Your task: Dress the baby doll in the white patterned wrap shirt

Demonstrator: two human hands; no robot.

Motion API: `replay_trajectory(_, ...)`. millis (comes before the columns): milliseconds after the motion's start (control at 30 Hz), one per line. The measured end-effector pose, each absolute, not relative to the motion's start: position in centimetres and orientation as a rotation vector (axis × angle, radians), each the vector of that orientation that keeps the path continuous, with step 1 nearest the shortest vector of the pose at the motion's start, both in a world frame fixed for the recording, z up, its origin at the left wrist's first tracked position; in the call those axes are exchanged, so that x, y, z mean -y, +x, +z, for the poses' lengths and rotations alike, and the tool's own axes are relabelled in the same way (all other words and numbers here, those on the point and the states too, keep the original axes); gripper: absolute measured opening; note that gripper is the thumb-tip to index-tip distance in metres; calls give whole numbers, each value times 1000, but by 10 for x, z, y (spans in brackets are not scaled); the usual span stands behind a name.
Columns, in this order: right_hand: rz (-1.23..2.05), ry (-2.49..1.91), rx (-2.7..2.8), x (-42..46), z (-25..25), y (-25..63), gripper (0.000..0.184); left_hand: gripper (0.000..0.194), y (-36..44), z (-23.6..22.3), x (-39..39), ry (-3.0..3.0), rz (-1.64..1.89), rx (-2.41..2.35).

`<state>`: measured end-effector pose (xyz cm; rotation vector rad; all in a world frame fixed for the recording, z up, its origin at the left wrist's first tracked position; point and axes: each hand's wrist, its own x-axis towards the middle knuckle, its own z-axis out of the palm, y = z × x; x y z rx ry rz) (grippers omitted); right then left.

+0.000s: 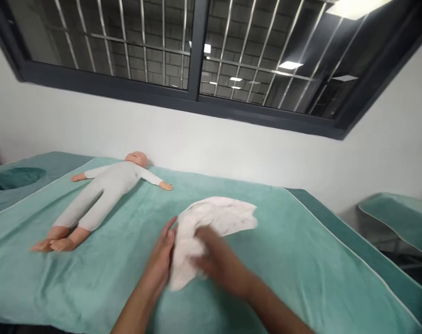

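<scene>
A soft white cloth [228,214] with a faint print is bunched up above the green bed cover, its far part spreading to the right. Whether it is a garment I cannot tell. My left hand [164,253] is closed on its left edge, thumb on the near side and the other fingers partly hidden. In front of the cloth, my right hand [221,264] is smeared by motion, so its grip does not show. A baby doll [113,178] in a white long-sleeved suit lies on its back to the left, apart from both hands.
The green bed cover [284,278] is slightly wrinkled, with a darker band along the right edge. A dark green hollow [18,177] shows at far left. Behind the bed stand a white wall [211,144] and a barred window [197,51]. Another green-covered surface [402,218] is at right.
</scene>
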<state>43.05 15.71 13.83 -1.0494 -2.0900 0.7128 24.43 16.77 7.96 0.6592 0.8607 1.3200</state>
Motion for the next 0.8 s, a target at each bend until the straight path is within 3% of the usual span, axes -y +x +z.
replay_trajectory(133, 1035, -1110, 2134, -135, 101, 421, 23, 63, 240, 91, -177, 578, 1298, -838)
replay_trajectory(233, 989, -1330, 1894, -147, 91, 439, 37, 63, 233, 90, -173, 499, 1289, -767)
replay_trajectory(333, 842, -1282, 1872, -165, 92, 443, 55, 60, 232, 88, -163, 529, 1182, -675)
replay_trajectory(500, 295, -1316, 2181, -181, 105, 455, 11, 27, 221, 93, -161, 705, 1217, -861)
replay_trajectory(700, -271, -1356, 1938, -187, 142, 504, 8, 27, 203, 129, -170, 773, 1480, -987)
replay_trajectory(800, -244, -1357, 1637, -182, 142, 505, 10, 24, 208, 153, -171, 701, 1465, -845)
